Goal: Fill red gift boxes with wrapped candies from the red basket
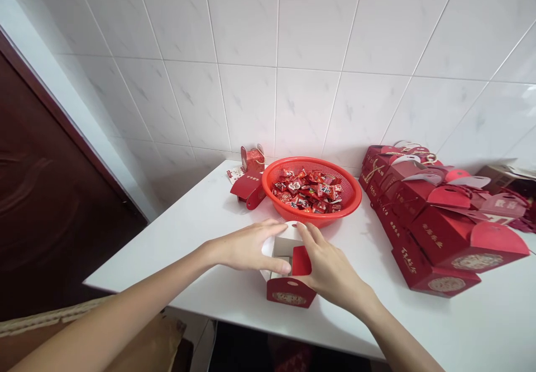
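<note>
A small red cardboard gift box stands on the white table in front of me, its top flaps up and its pale inside showing. My left hand grips it from the left, thumb reaching over the opening and fingers at the white back flap. From the right, my right hand holds the box, with fingers at the back flap and thumb near the front panel. Something pale lies inside, mostly hidden by my left thumb. Just behind the box sits a red plastic colander, holding many red-wrapped candies.
Several closed red gift boxes are stacked along the right of the white table. A folded red box lies left of the colander by the tiled wall. A brown bag is below the table's left edge.
</note>
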A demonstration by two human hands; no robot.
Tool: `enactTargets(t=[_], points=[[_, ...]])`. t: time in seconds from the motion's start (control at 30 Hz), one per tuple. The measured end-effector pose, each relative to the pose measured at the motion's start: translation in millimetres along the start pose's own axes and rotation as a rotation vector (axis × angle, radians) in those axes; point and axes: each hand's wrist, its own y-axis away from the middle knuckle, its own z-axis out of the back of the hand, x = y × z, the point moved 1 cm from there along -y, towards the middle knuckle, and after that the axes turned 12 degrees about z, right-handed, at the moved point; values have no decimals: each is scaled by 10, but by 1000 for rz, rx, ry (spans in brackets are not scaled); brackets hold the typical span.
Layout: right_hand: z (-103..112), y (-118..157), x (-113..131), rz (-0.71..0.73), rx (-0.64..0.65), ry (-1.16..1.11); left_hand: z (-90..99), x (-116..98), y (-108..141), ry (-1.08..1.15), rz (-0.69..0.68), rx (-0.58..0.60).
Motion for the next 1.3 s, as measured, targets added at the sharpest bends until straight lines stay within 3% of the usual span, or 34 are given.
enactTargets(t=[0.13, 0.27, 0.47, 0.63, 0.8, 0.9, 0.97, 1.07, 1.2, 1.3], points=[[9, 20, -16, 90, 25, -41, 5, 26, 17, -45, 14, 83], [88, 78, -77, 87, 26, -200, 20, 34, 50, -144, 62, 152], [185, 325, -304, 180, -152, -447, -12, -54, 42, -127, 34, 137], [215, 590, -597, 62, -273, -538, -36, -130, 55, -185, 30, 133], [40, 646, -766, -72, -141, -614, -81, -140, 87, -225, 63, -35], [-94, 561, -769, -75, -111, -647, -116, -145, 85, -294, -8, -157], [-150, 482, -750, -74, -143, -616, -133, -152, 82, -338, -66, -184], [-158, 359, -710, -44, -193, -466, -151, -150, 83, -302, -67, -127], [-28, 230, -684, -27, -228, -205, -220, -132, 70, -207, 80, -30], [150, 176, -689, -53, -323, -40, -331, -143, 26, -195, 172, -83]])
